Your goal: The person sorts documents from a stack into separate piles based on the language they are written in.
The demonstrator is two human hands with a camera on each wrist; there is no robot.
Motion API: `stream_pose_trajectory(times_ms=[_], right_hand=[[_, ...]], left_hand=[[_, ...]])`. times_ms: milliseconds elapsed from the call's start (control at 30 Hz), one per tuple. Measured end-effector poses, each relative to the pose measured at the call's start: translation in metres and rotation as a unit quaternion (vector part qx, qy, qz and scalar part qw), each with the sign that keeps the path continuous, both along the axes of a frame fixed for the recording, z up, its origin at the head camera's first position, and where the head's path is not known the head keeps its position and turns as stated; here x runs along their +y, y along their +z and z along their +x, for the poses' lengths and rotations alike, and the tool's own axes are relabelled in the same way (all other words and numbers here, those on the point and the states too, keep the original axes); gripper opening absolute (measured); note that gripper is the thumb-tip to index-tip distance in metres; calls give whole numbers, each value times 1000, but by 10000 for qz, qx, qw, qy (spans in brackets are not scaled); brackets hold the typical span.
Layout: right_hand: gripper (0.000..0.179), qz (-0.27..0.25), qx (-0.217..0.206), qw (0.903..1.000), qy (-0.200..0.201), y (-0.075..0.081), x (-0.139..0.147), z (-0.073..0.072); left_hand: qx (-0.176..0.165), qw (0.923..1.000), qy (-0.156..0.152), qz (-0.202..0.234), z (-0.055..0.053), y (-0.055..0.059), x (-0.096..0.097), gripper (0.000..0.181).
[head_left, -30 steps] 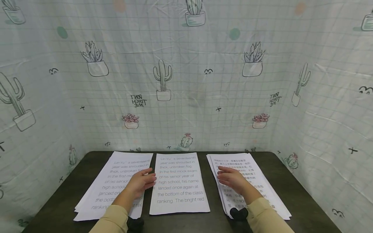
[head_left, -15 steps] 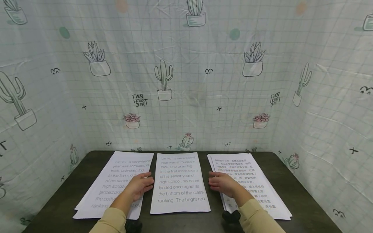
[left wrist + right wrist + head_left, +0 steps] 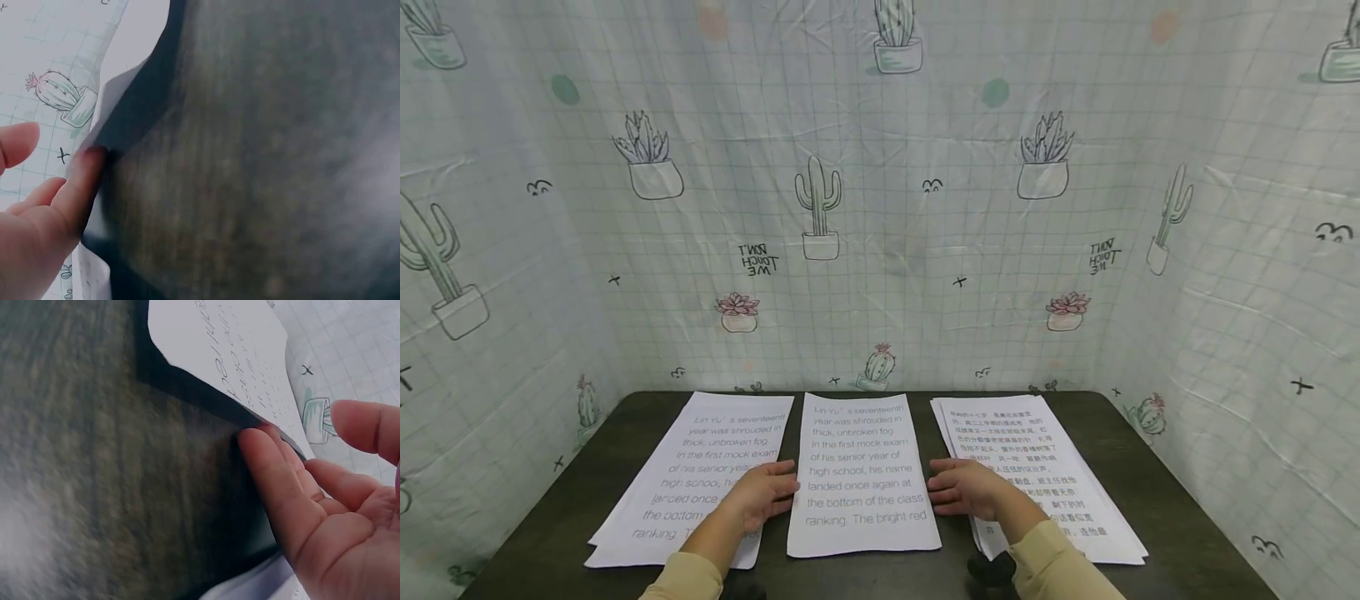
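Note:
A sheet of white paper (image 3: 861,467) printed with large English text lies in the middle of the dark table, between my hands. My left hand (image 3: 752,497) is at its left edge, fingers extended, thumb apart. At the right edge is my right hand (image 3: 970,490), palm facing inward, fingertips right at the paper. The left wrist view shows left fingers (image 3: 81,187) against the curving paper edge. In the right wrist view, the fingertips (image 3: 256,444) meet the paper's edge, which bows slightly above the tabletop. Neither thumb presses on the sheet.
To the left lies a fanned stack of English-printed sheets (image 3: 700,442), partly under my left forearm. A stack with Chinese text (image 3: 1060,475) lies right, beneath my right forearm. A cactus-patterned curtain (image 3: 895,275) surrounds the dark table (image 3: 535,525).
My right hand has moved left from over the Chinese-text stack to the middle sheet's right edge. My left hand has shifted slightly down along the left edge.

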State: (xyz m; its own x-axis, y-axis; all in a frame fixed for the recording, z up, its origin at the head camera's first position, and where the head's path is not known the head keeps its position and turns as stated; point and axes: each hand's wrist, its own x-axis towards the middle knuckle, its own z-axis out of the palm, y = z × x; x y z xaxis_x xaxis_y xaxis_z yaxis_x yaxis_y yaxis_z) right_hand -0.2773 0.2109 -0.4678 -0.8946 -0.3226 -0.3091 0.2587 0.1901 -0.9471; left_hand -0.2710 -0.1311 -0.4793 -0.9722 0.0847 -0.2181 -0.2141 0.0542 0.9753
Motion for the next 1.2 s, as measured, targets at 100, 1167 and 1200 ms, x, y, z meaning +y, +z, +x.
stream_pose_trajectory(times_ms=[100,1167,1200], right_hand=[[68,-40,17,10000,49,-3,-1,1],[67,-491,731,9961,-4,4,-23,9],[67,-506,751,9959,15,6,-25,8]], left_hand=[[-41,9999,-92,-1,3,-3,0,60],[491,9919,-386,1108,0,1,-22,66],[481,9919,-332,1127,0,2,-24,65]])
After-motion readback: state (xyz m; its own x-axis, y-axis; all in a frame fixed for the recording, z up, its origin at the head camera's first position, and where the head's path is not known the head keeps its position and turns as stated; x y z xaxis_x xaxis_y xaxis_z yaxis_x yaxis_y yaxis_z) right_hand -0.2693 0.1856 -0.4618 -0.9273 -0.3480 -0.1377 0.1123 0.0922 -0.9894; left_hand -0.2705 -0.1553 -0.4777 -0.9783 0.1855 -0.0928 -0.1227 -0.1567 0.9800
